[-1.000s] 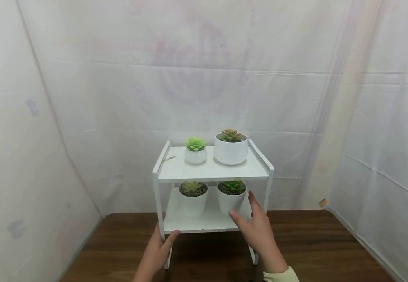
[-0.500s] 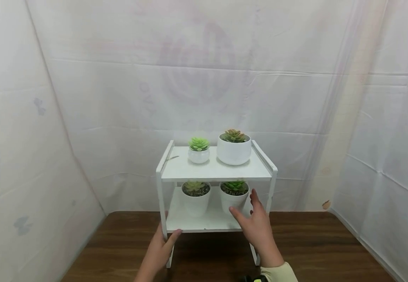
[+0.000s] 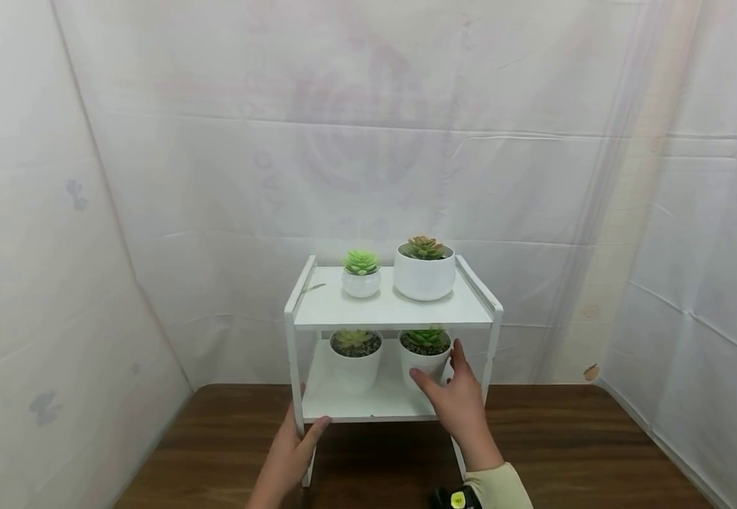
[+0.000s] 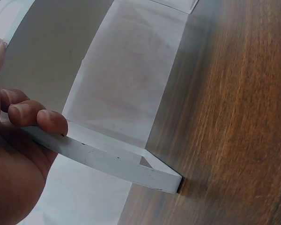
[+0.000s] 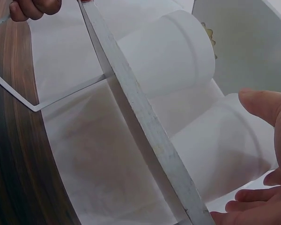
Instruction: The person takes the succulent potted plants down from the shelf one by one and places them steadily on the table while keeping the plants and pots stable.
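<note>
A small white two-tier shelf rack point(image 3: 394, 311) stands on the wooden table. My left hand point(image 3: 288, 449) grips its front left side at the lower board, with curled fingers on the frame in the left wrist view. The white pot with a dark green succulent point(image 3: 427, 364) stands on the right of the lower board. My right hand point(image 3: 460, 403) reaches in around this pot, thumb across its front and fingers along its right side. A second white pot with a pale green succulent point(image 3: 356, 367) sits to its left.
On the top board are a small bright green succulent in a white pot point(image 3: 361, 283) and a wide white pot with a reddish-green succulent point(image 3: 424, 276). White cloth point(image 3: 216, 177) surrounds the brown table point(image 3: 572, 431) behind and at the sides.
My right hand has moved slightly left and closer around the dark green succulent's pot. The left hand keeps its hold on the rack. The head view has shifted a little.
</note>
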Demonstrator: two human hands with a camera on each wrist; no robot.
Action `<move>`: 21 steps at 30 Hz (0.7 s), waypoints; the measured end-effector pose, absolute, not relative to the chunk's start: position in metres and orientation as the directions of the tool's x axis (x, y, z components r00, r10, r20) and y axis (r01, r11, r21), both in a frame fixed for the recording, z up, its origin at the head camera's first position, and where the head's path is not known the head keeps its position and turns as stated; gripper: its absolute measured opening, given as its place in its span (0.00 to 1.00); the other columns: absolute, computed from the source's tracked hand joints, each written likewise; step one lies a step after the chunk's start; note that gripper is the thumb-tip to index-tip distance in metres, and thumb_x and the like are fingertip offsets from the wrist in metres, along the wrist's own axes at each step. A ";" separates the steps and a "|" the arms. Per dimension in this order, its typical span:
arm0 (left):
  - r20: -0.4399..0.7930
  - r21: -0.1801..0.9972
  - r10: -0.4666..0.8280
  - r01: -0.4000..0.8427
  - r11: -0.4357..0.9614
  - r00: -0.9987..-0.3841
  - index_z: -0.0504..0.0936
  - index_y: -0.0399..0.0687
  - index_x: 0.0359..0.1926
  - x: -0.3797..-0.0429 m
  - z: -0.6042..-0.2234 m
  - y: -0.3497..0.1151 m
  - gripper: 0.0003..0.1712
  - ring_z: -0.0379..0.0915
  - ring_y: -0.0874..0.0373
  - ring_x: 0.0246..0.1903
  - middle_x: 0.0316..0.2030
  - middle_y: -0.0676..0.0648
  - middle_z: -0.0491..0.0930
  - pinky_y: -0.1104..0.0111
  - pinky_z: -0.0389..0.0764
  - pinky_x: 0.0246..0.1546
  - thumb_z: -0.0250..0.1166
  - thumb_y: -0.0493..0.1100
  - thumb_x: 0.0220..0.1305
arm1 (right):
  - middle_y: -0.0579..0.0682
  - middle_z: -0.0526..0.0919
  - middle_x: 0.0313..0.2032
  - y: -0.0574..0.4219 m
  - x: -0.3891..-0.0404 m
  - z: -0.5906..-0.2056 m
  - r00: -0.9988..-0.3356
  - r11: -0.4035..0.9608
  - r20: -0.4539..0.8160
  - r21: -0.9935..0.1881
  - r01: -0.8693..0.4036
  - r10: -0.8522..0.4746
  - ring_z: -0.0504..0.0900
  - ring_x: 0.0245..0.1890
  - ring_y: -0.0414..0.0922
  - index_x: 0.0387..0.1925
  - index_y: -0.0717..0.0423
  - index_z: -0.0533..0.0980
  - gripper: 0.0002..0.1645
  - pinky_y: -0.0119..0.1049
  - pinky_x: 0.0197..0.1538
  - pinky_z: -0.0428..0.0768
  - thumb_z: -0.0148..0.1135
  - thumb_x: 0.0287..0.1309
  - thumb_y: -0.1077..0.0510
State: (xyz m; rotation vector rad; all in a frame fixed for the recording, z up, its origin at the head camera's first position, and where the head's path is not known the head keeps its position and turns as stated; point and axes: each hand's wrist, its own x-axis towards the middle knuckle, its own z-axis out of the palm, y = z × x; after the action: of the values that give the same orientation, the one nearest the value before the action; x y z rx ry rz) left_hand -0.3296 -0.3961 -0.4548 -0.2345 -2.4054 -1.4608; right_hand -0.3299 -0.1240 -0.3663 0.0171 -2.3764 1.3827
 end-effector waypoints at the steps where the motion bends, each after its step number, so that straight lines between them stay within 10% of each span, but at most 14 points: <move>1: 0.350 0.833 -0.024 0.299 0.465 -0.937 0.48 0.42 0.75 -0.330 -0.455 -0.396 0.48 0.56 0.37 0.69 0.72 0.34 0.56 0.40 0.63 0.64 0.58 0.62 0.66 | 0.67 0.55 0.72 -0.124 -0.331 -0.366 -0.924 0.512 0.336 -0.835 -0.202 0.183 0.60 0.71 0.62 0.75 0.62 0.43 0.65 0.56 0.63 0.71 0.68 0.53 0.35; 21: 0.364 0.835 -0.012 0.321 0.448 -0.931 0.48 0.44 0.76 -0.331 -0.458 -0.397 0.48 0.56 0.37 0.69 0.72 0.35 0.56 0.40 0.66 0.62 0.57 0.63 0.66 | 0.70 0.59 0.70 -0.123 -0.343 -0.369 -0.930 0.487 0.322 -0.850 -0.201 0.178 0.63 0.68 0.64 0.75 0.62 0.39 0.69 0.58 0.62 0.72 0.71 0.50 0.36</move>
State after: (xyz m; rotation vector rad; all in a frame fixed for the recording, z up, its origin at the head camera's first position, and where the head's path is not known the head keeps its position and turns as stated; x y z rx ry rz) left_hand -0.3311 -0.3968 -0.4578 -0.2643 -2.3863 -1.4771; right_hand -0.3432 -0.1234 -0.3686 0.0186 -2.3689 1.4261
